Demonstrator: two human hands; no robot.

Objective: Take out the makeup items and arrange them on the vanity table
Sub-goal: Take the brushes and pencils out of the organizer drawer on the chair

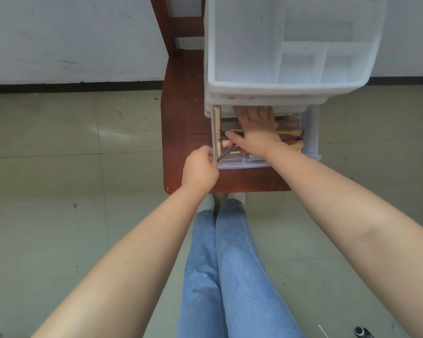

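Note:
A clear plastic drawer (pixel 311 145) is pulled out from the bottom of a white organiser. It holds several makeup pencils (pixel 289 137) in red, yellow and brown. A gold tube (pixel 216 128) lies along its left wall. My left hand (pixel 200 168) is at the drawer's front left corner and pinches the end of a thin black pencil (pixel 227 153), which slants up into the drawer. My right hand (pixel 254 128) reaches flat over the items, thumb spread to the left. Its fingertips are hidden under the tray above.
The organiser's top tray (pixel 279 87) is white, has dividers and overhangs the drawer. The organiser stands on a red-brown wooden chair (pixel 181 113) against a white wall. My legs in blue jeans are below the chair, on a tiled floor. A small black object (pixel 359 331) lies at the bottom right.

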